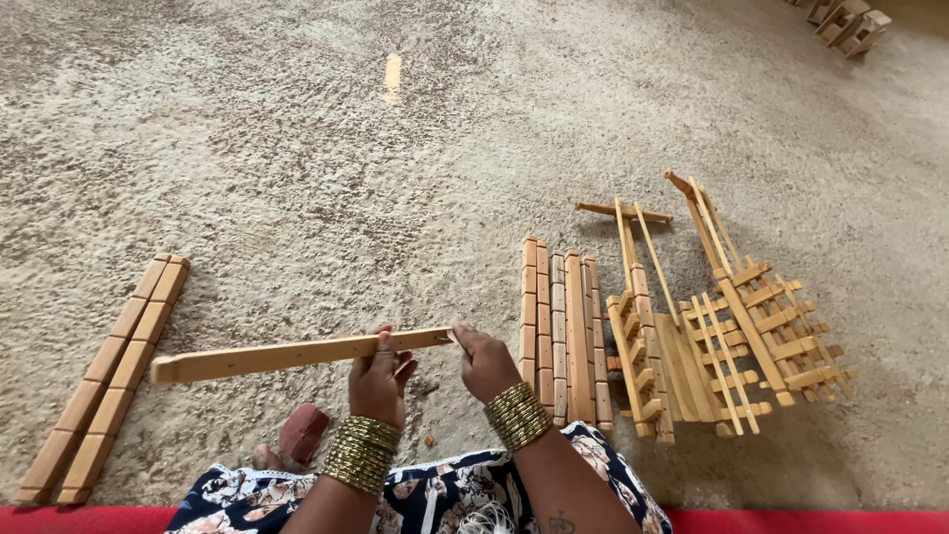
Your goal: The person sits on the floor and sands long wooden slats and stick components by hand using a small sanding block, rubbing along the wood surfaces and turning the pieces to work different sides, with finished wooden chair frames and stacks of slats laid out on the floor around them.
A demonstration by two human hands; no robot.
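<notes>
I hold a long, pale wooden strip [267, 356] level in front of me. My left hand [379, 381] grips it near its right part, thumb on top. My right hand [486, 363] pinches the strip's right end. Both wrists wear stacks of gold bangles. Just right of my right hand lies a row of several notched wooden strips [563, 331] side by side on the floor.
Two long notched strips [109, 376] lie at the left. Assembled wooden slat frames [732, 326] rest at the right. A small reddish block [301, 432] sits by my knee. More wooden pieces [850, 22] are at the far top right. The floor is rough and sandy.
</notes>
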